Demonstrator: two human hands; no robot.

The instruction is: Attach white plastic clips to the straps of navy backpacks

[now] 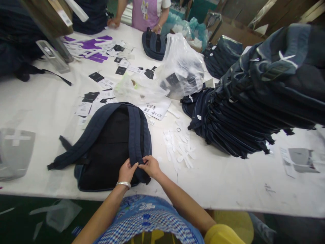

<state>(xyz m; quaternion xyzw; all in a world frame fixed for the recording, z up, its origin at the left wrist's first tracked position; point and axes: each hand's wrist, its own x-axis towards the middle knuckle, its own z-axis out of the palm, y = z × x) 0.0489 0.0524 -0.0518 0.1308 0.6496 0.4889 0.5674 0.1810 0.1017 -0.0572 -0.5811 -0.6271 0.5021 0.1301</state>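
Note:
A navy backpack [109,145] lies on the white table with its black back panel and shoulder straps facing up. My left hand [127,171] pinches the lower end of the right-hand shoulder strap [135,135]. Close beside it, my right hand [151,166] grips the same strap end from the other side, thumbs nearly touching. The other strap [83,142] curves out to the left, its end lying on the table. Several white strips [180,147] lie just right of the backpack.
A tall stack of navy backpacks [254,98] leans on the right. Beyond my backpack are a clear plastic bag [181,64], scattered tags [96,77] and purple pieces [95,44]. Across the table a person in a pink apron [144,13] handles another bag [154,44].

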